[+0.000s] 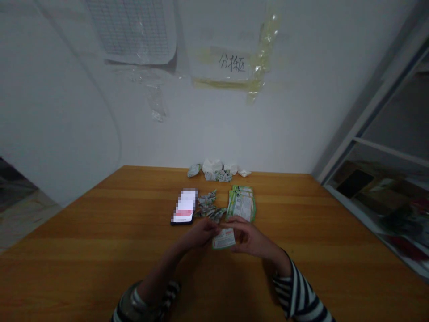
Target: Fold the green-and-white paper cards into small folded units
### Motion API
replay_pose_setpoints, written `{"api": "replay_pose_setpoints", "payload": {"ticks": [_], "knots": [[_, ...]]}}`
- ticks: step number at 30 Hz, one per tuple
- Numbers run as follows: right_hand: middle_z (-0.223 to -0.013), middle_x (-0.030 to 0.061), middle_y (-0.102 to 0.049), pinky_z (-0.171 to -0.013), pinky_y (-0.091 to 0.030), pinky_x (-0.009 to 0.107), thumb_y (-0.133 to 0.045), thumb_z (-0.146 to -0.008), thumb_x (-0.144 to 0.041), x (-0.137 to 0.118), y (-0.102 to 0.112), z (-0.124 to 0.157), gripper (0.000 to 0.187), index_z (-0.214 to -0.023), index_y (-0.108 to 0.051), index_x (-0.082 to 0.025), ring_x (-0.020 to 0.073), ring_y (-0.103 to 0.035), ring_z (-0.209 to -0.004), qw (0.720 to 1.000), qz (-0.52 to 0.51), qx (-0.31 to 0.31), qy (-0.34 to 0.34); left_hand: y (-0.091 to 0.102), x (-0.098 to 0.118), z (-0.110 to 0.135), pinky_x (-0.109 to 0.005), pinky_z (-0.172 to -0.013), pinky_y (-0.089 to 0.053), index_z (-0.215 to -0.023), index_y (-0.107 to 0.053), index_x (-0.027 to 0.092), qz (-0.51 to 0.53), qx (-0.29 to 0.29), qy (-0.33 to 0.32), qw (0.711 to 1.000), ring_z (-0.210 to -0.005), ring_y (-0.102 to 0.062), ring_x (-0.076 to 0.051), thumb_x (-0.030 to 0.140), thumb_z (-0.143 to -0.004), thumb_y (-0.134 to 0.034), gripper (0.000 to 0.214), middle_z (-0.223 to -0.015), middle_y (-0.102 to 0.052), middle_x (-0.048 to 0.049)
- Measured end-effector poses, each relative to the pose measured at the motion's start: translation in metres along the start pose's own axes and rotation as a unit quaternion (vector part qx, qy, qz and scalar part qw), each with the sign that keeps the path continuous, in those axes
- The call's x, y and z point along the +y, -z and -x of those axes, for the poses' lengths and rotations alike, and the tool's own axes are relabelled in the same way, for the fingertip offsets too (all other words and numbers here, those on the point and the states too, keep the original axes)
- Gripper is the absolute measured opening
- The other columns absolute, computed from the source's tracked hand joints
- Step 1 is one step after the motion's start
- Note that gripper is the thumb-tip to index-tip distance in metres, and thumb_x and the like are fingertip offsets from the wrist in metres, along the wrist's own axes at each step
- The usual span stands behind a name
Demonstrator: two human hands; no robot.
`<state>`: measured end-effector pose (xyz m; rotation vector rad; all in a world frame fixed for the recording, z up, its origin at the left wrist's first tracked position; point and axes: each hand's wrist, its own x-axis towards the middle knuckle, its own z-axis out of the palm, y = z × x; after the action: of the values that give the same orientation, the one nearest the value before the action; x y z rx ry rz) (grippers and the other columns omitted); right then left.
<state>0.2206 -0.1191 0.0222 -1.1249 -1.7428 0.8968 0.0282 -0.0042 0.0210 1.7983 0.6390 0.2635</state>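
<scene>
A small green-edged printed paper (pixel 224 239) is held just above the table between my two hands. My left hand (pixel 203 231) is closed, its fingertips pinching the paper's upper left corner. My right hand (pixel 248 238) grips the right side, thumb below and fingers curled over the top. Just beyond my fingers lie torn, crumpled printed scraps (pixel 207 205). A fanned stack of similar green-edged papers (pixel 241 203) rests behind my right hand. To the left of the scraps is a phone (pixel 185 206) with a lit screen.
Crumpled white and printed paper (pixel 214 170) lies in a row along the back of the wooden table (pixel 100 232), against the wall. A gridded sheet (pixel 134 31) and a taped handwritten label (pixel 232 62) hang above. On the right stands a framed panel (pixel 385 152) with things behind it.
</scene>
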Motion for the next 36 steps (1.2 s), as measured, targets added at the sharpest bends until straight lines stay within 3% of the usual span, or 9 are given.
{"api": "replay_pose_setpoints", "payload": {"ticks": [4,7,12,19,25,30,36], "knots": [[-0.112,0.0067,-0.066,-0.086,-0.049,0.034,-0.075,-0.073,-0.028,-0.007,-0.002,0.001,0.055,-0.125,-0.06,-0.022,0.0233,-0.061,-0.1,0.996,-0.036,-0.07,-0.032,0.001,-0.003,0.0,-0.021,-0.047,-0.026,-0.053,-0.054,0.015,-0.061,-0.019,-0.007,0.998,-0.048,-0.036,-0.01,0.039,-0.076,-0.058,0.034,-0.048,-0.042,0.0052],[-0.106,0.0048,-0.07,-0.076,-0.052,0.03,-0.073,-0.074,-0.03,0.0,-0.007,0.002,0.051,-0.123,-0.062,-0.021,0.0213,-0.066,-0.089,0.989,-0.096,-0.089,-0.067,-0.001,-0.003,0.001,-0.021,-0.048,-0.028,-0.054,-0.055,0.016,-0.092,-0.034,-0.008,0.995,-0.048,-0.038,-0.011,0.036,-0.078,-0.055,0.032,-0.048,-0.043,0.0046],[-0.072,0.0016,-0.074,-0.055,-0.048,0.023,-0.074,-0.073,-0.034,0.017,-0.014,0.001,0.027,-0.096,-0.077,-0.02,0.0154,-0.063,-0.058,0.996,-0.027,0.018,-0.081,-0.005,0.003,0.005,-0.021,-0.046,-0.03,-0.059,-0.057,0.017,-0.116,-0.067,-0.01,0.991,-0.046,-0.043,-0.012,0.036,-0.081,-0.051,0.03,-0.048,-0.046,0.0043],[-0.064,0.0028,-0.072,-0.054,-0.047,0.023,-0.073,-0.072,-0.034,0.021,-0.013,0.001,0.019,-0.074,-0.076,-0.015,0.0138,-0.062,-0.055,0.983,-0.09,0.121,-0.107,0.001,0.011,0.009,-0.02,-0.044,-0.03,-0.063,-0.055,0.017,-0.124,-0.074,-0.014,0.989,-0.044,-0.041,-0.011,0.039,-0.085,-0.045,0.032,-0.048,-0.045,0.0048],[-0.058,-0.0009,-0.065,-0.05,-0.04,0.019,-0.072,-0.073,-0.033,0.026,-0.012,0.001,0.02,-0.067,-0.07,-0.014,0.0096,-0.054,-0.051,0.979,-0.097,0.135,-0.115,-0.001,0.013,0.009,-0.021,-0.048,-0.025,-0.055,-0.046,0.017,-0.146,-0.066,-0.038,0.986,-0.05,-0.036,-0.01,0.041,-0.084,-0.049,0.038,-0.051,-0.038,0.0057],[-0.056,-0.0017,-0.063,-0.048,-0.036,0.019,-0.071,-0.074,-0.032,0.026,-0.013,0.001,0.021,-0.066,-0.068,-0.013,0.0086,-0.051,-0.049,0.978,-0.088,0.143,-0.12,-0.01,0.016,0.008,-0.022,-0.046,-0.021,-0.058,-0.039,0.018,-0.137,-0.03,-0.035,0.989,-0.05,-0.028,-0.009,0.051,-0.091,-0.033,0.047,-0.055,-0.029,0.006],[-0.06,0.0011,-0.067,-0.051,-0.04,0.021,-0.071,-0.073,-0.032,0.027,-0.015,0.0,0.021,-0.068,-0.069,-0.012,0.0105,-0.056,-0.052,0.977,-0.086,0.151,-0.123,-0.013,0.02,0.007,-0.021,-0.048,-0.02,-0.061,-0.048,0.016,-0.078,-0.086,-0.096,0.989,-0.054,-0.028,-0.009,0.054,-0.085,-0.047,0.046,-0.058,-0.029,0.0053]]}}
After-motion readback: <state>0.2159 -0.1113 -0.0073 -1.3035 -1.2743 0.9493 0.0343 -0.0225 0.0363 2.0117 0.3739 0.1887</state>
